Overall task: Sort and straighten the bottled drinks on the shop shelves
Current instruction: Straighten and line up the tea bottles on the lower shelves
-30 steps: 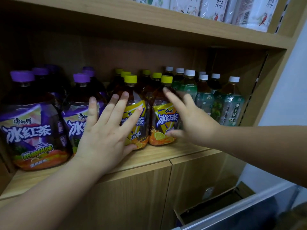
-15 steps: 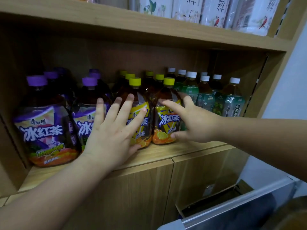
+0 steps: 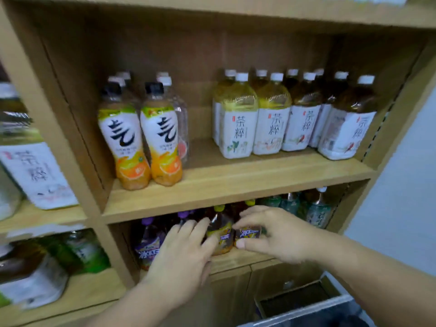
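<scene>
Nearest, the left hand [image 3: 184,253] lay spread and flat against the purple-capped bottles [image 3: 148,246] at the lower shelf's [image 3: 245,258] front edge. The right hand [image 3: 271,232] curled beside it, thumb and fingers loosely cupping the right-hand yellow-capped bottle [image 3: 247,232]; whether it truly gripped could not be told. All stood upright, just beyond the fingertips, the right hand nearer the yellow pair. The upper shelf board [image 3: 236,192] hung close above the caps, leaving little lift room. Farther up, the white-labelled tea bottles [image 3: 271,128] and orange bottles [image 3: 141,142] had an open gap between them.
</scene>
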A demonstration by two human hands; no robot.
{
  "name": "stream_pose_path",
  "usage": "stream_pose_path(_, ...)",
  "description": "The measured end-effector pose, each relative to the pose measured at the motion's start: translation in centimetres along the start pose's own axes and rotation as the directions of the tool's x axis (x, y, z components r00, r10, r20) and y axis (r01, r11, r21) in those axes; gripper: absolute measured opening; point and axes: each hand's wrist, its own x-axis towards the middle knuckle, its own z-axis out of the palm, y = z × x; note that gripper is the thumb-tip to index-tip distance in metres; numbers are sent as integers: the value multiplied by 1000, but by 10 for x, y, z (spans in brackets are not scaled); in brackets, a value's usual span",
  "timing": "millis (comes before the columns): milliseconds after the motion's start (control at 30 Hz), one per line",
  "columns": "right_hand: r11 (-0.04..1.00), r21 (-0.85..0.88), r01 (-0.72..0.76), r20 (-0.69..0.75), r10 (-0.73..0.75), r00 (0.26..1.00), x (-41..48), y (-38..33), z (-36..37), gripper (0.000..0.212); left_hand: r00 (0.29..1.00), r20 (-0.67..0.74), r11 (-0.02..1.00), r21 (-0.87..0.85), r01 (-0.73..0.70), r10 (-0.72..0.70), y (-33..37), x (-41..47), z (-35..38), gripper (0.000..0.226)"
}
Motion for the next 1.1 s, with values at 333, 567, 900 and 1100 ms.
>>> stream_pose_path(333, 935, 345, -82, -89, 119, 989, -29, -82, -113, 45, 928, 166, 943, 38, 331, -332, -53, -9, -195, 68)
stream_pose_path(567, 905, 424, -23, -124, 83, 989, -11, -119, -145, 46, 850, 127, 837, -154, 526, -511, -77, -2, -260, 78)
stream_pose_path(900, 938, 344, -44, -161, 105, 981, 52, -153, -144, 59, 811, 138, 685, -465, 560, -569, -107, 20, -240, 88)
stream_pose_path(1100, 925, 360, -124, -226, 216, 950, 83, -171, -130, 60, 818, 183, 675, -483, 558, -545, -126, 32, -227, 85)
